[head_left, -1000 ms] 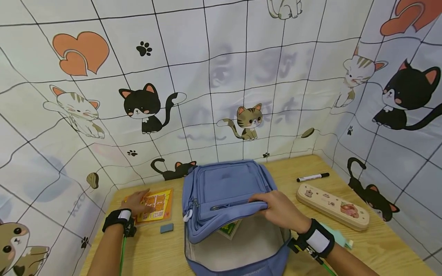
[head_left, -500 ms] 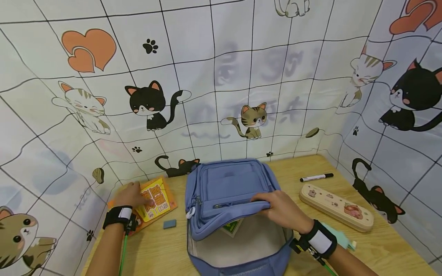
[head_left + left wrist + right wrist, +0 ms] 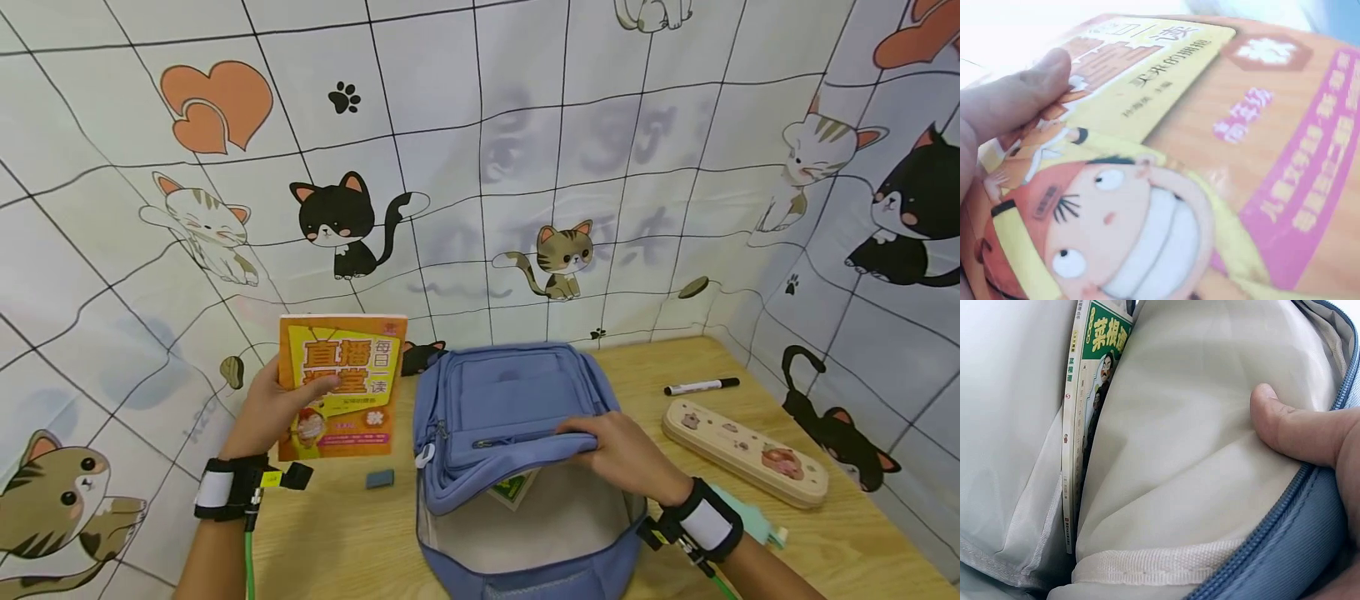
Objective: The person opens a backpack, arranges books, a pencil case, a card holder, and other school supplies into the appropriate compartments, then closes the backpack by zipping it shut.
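Observation:
An orange and yellow book point(image 3: 352, 417) is held up by my left hand point(image 3: 281, 404), the thumb lying across its front cover. In the left wrist view the thumb point(image 3: 1029, 87) presses on the cover, beside a cartoon face. My right hand point(image 3: 630, 454) grips the zipped edge of a blue backpack point(image 3: 517, 387) and holds its front panel up. Inside the opening, a green-covered book point(image 3: 1102, 337) stands against the pale lining point(image 3: 1179, 425); the right wrist view shows its spine and part of its cover. My right thumb point(image 3: 1291, 425) rests on that lining.
A blue-grey eraser point(image 3: 379, 478) lies left of the backpack on the wooden table point(image 3: 337, 533). To the right are a black-and-white marker point(image 3: 701, 387), a cream pencil case point(image 3: 742, 454) and a mint-green item point(image 3: 750, 512) partly behind my wrist. Cat-printed sheeting point(image 3: 450, 167) backs the table.
My left hand has picked the orange and yellow book up off the table and tilted it upright, cover toward me. The right hand keeps its hold on the backpack's edge.

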`<act>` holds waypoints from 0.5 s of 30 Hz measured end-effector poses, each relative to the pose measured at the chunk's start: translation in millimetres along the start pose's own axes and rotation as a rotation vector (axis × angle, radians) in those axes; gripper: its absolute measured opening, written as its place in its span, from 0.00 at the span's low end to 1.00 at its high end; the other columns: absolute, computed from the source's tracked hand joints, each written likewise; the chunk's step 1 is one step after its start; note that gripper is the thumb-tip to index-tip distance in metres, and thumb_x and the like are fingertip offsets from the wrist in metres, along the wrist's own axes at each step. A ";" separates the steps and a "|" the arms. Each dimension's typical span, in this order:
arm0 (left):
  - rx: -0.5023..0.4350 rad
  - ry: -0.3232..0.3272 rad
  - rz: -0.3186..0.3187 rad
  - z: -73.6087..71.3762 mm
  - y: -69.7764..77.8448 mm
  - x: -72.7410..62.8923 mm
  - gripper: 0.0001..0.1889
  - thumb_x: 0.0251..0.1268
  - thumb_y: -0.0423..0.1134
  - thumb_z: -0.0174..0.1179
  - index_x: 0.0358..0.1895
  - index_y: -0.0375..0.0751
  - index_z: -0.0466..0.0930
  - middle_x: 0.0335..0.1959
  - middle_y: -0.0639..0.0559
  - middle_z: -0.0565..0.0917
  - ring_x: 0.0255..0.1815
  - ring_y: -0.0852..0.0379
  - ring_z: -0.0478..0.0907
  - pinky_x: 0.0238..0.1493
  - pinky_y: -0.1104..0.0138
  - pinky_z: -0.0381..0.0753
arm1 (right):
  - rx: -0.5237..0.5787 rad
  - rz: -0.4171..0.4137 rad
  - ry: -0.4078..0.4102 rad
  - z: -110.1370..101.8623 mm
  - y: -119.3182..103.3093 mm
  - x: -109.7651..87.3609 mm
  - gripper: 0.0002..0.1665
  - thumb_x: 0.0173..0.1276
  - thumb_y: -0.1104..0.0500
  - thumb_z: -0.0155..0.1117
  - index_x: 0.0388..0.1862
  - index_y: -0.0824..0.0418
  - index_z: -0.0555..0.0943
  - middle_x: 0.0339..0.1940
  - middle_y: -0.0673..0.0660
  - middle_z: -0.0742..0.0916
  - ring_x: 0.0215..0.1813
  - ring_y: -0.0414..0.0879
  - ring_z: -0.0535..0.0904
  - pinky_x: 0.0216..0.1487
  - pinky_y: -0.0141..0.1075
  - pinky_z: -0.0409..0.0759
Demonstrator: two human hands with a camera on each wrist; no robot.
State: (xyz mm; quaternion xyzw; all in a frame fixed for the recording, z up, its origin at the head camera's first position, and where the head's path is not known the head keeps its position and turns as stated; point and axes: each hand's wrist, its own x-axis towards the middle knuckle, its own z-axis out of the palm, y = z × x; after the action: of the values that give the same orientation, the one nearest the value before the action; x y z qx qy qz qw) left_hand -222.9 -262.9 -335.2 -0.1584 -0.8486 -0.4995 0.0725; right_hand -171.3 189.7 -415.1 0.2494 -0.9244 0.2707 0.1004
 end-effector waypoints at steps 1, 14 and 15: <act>-0.100 -0.004 0.027 5.7 14.9 -5.8 0.20 0.62 0.41 0.59 0.55 0.45 0.67 0.40 0.52 0.85 0.36 0.55 0.85 0.32 0.60 0.83 | -0.001 0.002 -0.001 0.0 -0.1 0.1 0.19 0.52 0.58 0.71 0.42 0.40 0.82 0.39 0.43 0.86 0.40 0.37 0.82 0.36 0.30 0.77; -0.718 -0.892 -0.089 167.3 75.3 -54.1 0.21 0.62 0.38 0.59 0.57 0.40 0.68 0.47 0.44 0.82 0.44 0.47 0.83 0.42 0.51 0.81 | 0.060 0.010 -0.020 -3.4 3.3 4.7 0.18 0.57 0.59 0.66 0.46 0.44 0.81 0.36 0.47 0.87 0.32 0.35 0.80 0.30 0.28 0.74; -0.747 -0.956 -0.122 183.3 70.9 -56.0 0.21 0.63 0.38 0.58 0.58 0.41 0.68 0.49 0.44 0.82 0.46 0.48 0.82 0.44 0.52 0.80 | 0.062 0.015 -0.023 -4.5 3.3 5.5 0.19 0.57 0.61 0.65 0.46 0.44 0.81 0.37 0.46 0.87 0.34 0.36 0.80 0.32 0.29 0.75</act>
State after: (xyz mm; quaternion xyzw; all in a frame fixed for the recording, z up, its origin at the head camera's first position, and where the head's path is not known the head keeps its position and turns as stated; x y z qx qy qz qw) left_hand -139.7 -82.4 -382.3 -0.3310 -0.5622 -0.6403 -0.4055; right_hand -177.5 192.4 -411.1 0.2486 -0.9184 0.2972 0.0796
